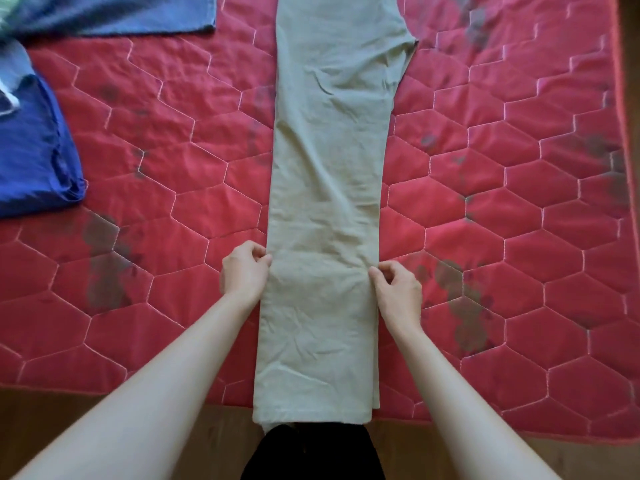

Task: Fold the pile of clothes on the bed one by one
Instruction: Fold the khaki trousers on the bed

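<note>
Two hands are on the cloth, one at each long edge, and that symmetry looks deliberate. The left hand (244, 271) pinches the left edge of the grey-green trousers (329, 188) between thumb and curled fingertips, and the right hand (396, 289) mirrors it on the opposite edge, almost level with it, fingers curled in a similar pinch. Gripping both sides at the same height should let the fabric lift as one straight line, so whatever crease comes next runs square across the leg rather than slanting. The trousers lie flat and lengthwise down the middle of the red quilted mattress (173, 202), already doubled leg over leg into a single long strip, with the wider seat end far from the person and the hem end hanging just over the near edge. That suggests the lengthwise fold is done and a crosswise fold is in hand, though which way the cloth will go I can't say from here. Off to the left, well apart from the strip, sits a folded blue garment (34, 161), parked out of the working lane, and a paler blue cloth (121, 12) lies spread at the top left corner.
</note>
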